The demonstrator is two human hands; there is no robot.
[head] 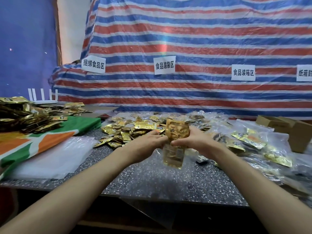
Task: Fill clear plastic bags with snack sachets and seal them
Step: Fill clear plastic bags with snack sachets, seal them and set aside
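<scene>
- The speckled, stone-like tabletop (152,179) lies bare between its front edge and the hands.
- The left hand (148,141) and right hand (194,137), fingers (160,138) curled, grip the mouth of a clear, crinkly bag (173,157) above the tabletop's middle. Gold foil sachets (177,130) stick out of its top.
- A loose gold pile (128,130) lies near the far edge. Filled bags (253,144) crowd the right edge, and a flat clear stack (55,157) lies to the left.
- A paper label (164,65) on the striped tarp (202,39) reads "食品装袋区".

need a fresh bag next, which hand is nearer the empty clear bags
Left. Left hand sits right of the empty clear bags; right hand lies farther right, beyond it.
</scene>
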